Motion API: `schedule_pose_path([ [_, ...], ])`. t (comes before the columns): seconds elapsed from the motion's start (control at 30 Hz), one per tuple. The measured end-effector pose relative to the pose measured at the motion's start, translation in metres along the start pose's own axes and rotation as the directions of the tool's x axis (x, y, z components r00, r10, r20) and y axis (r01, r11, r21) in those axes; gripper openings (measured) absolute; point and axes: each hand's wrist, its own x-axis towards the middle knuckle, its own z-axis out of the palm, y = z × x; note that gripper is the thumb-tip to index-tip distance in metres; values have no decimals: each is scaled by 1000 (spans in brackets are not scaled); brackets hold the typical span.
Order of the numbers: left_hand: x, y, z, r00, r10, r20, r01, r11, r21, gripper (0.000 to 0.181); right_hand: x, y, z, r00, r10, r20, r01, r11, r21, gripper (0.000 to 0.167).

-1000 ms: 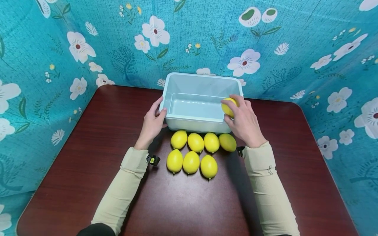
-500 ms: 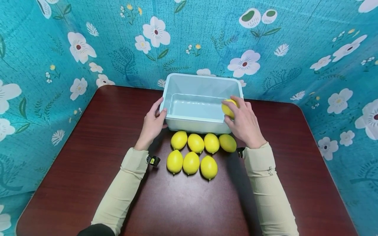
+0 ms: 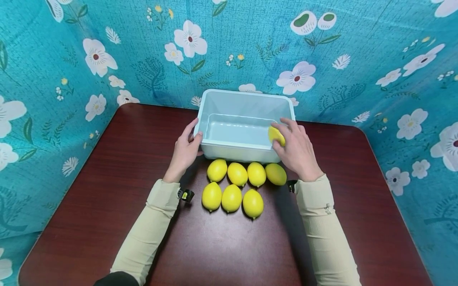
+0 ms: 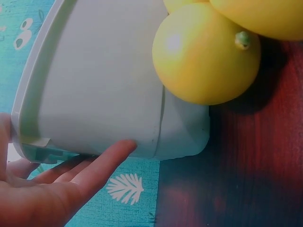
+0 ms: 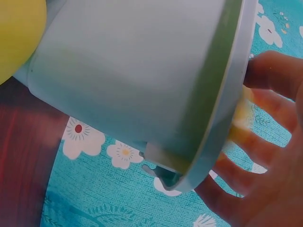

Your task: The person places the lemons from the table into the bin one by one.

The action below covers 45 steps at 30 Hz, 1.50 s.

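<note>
A light blue plastic bin (image 3: 239,150) stands toward the back of the table. At its left end my left hand (image 3: 185,147) holds the rim, with one finger (image 4: 106,163) along the outer wall in the left wrist view. My right hand (image 3: 297,147) reaches over the right front corner, fingers spread. Just below them a lemon (image 3: 275,136) is inside the bin, partly hidden by the fingers. Past the rim in the right wrist view, this lemon (image 5: 242,120) is blurred and appears loose from the fingers. The fingertips are partly hidden.
In front of the bin several lemons (image 3: 237,173) form a row close to its wall, the rightmost lemon (image 3: 276,174) greener. A second row of 3 lemons (image 3: 231,198) lies nearer. Floral cloth (image 3: 229,47) hangs behind the dark red table (image 3: 118,167).
The lemon at my right hand has dropped slightly lower into the bin, away from the fingertips, which have loosened. My left hand keeps its place on the bin.
</note>
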Motion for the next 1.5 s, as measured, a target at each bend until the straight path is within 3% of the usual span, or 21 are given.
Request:
schedule_pose_path([
  [0.3,-1,1,0,1000,-13,4,13,1000,2,53,-4,0,-1,998,31,-60,-29,999,20,40],
  [0.63,-1,1,0,1000,-19,2,19,1000,4,52,-10,0,-4,996,49,-75,-47,998,29,41],
  [1.5,-1,2,1,1000,-17,-5,17,1000,5,52,-30,-7,-21,981,52,-184,-43,998,53,36],
])
